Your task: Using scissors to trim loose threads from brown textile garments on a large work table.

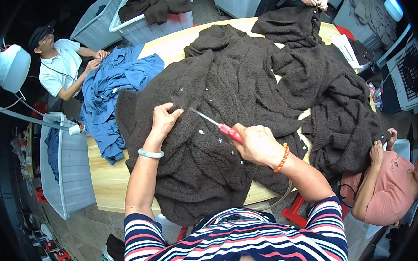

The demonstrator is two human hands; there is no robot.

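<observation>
A dark brown knit garment [191, 155] lies in loose folds across the table in front of me. My left hand [163, 118] rests on it at the left, fingers curled and thumb and fingertips pinching the knit. In my right hand [260, 144] is a red-handled tool [230, 133] with a thin metal shaft, like a screwdriver. Its shaft points up and left, and the tip ends at the knit just right of my left fingertips. Whether the tip touches the fabric I cannot tell. Several small whitish spots, perhaps buttons, dot the garment below the shaft.
More brown knitwear [311, 76] covers the table's right side. Blue garments [115, 79] lie at the left before a seated person. A second person works at the far right, a third at the near right. A lamp [14, 68] and grey bins [73, 172] flank the wooden table [109, 187].
</observation>
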